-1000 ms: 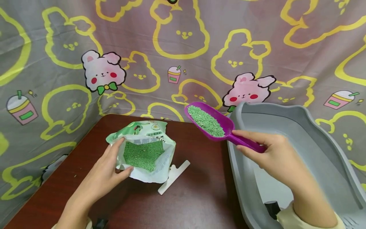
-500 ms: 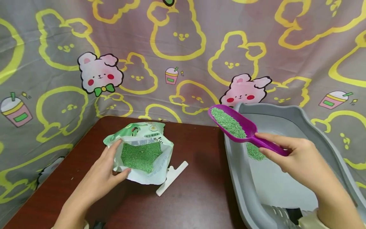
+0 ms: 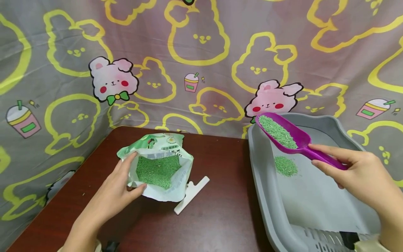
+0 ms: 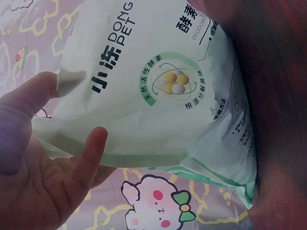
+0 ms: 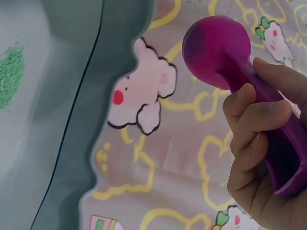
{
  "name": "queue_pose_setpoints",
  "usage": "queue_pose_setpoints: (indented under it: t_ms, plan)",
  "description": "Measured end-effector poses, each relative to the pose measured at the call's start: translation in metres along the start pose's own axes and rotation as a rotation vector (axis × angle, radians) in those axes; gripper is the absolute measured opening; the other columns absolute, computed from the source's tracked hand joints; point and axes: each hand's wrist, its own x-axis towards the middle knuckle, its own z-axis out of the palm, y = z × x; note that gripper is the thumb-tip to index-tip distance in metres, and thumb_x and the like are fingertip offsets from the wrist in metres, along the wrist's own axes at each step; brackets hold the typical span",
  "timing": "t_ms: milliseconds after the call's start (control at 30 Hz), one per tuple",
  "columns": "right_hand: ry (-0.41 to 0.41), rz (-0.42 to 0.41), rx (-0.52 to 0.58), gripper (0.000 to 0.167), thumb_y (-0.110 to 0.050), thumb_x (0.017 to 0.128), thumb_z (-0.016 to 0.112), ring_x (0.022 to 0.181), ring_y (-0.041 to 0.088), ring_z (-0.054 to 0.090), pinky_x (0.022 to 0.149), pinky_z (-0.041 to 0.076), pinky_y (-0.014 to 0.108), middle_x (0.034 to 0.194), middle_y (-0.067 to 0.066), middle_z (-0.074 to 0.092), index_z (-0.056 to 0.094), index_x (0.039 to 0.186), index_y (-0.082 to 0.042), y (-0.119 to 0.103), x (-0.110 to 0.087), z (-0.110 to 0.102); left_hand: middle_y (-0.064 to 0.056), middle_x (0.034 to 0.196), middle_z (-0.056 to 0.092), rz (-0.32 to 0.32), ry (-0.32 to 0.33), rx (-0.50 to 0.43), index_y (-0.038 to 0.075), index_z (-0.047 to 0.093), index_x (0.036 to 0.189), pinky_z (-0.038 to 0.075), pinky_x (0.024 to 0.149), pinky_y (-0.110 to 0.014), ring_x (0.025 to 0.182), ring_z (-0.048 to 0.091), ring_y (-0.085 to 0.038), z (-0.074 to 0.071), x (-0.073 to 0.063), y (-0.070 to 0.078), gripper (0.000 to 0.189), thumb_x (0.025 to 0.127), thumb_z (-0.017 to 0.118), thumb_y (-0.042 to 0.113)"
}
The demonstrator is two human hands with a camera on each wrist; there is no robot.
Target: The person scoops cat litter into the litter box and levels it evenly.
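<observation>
In the head view, my right hand (image 3: 362, 171) grips the handle of a purple scoop (image 3: 300, 136) heaped with green pellets (image 3: 278, 133). The scoop is over the far left part of a large grey litter box (image 3: 261, 182). Below it, a small pile of the same pellets (image 3: 285, 166) lies on the box floor. From the right wrist view, my fingers (image 5: 259, 115) curl round the scoop's handle. My left hand (image 3: 114, 190) holds the rim of a white and green litter bag (image 3: 182, 187), its mouth spread and green pellets inside. The printed bag side (image 4: 144, 120) fills the left wrist view.
A white sealing clip (image 3: 192, 196) lies on the brown table (image 3: 223, 210) to the right of the bag. A patterned cloth (image 3: 201, 42) with bunny drawings hangs behind and to the left. Slots line the near part of the litter box.
My right hand has carried the loaded scoop rightward, from above the table to over the litter box, uncovering the pellet pile. My left hand and the bag have stayed in place.
</observation>
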Motion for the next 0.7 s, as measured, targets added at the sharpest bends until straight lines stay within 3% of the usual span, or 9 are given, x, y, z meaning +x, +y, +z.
queue_pose_setpoints:
  t_ms: [300, 567, 700]
  plan:
    - [-0.002, -0.001, 0.044, 0.042, -0.017, 0.084, 0.080, 0.042, 0.012, 0.045, 0.041, 0.032, 0.026, 0.051, -0.006, 0.053, 0.071, 0.125, -0.020, 0.020, 0.007, -0.001, -0.025, 0.153, 0.036, -0.007, -0.006, -0.007, 0.004, 0.024, 0.155, 0.041, 0.100, -0.064, 0.133, 0.044, -0.045, -0.002, 0.001, 0.001, 0.092, 0.082, 0.079, 0.019]
    - [-0.035, 0.029, 0.065, 0.040, -0.016, 0.086, 0.078, 0.043, 0.014, 0.045, 0.041, 0.029, 0.030, 0.054, -0.007, 0.054, 0.070, 0.124, -0.027, 0.041, 0.011, -0.003, -0.026, 0.153, 0.035, -0.012, -0.019, -0.013, 0.004, 0.024, 0.155, 0.040, 0.101, -0.064, 0.135, 0.043, -0.046, -0.002, 0.000, 0.001, 0.092, 0.082, 0.079, 0.019]
    - [-0.063, 0.045, 0.063, 0.039, -0.018, 0.088, 0.076, 0.043, 0.015, 0.046, 0.041, 0.029, 0.030, 0.057, -0.006, 0.055, 0.070, 0.126, -0.025, 0.052, 0.012, -0.004, -0.025, 0.152, 0.036, -0.015, -0.021, -0.015, 0.004, 0.024, 0.154, 0.041, 0.100, -0.064, 0.135, 0.042, -0.044, -0.002, 0.000, 0.002, 0.092, 0.082, 0.079, 0.019]
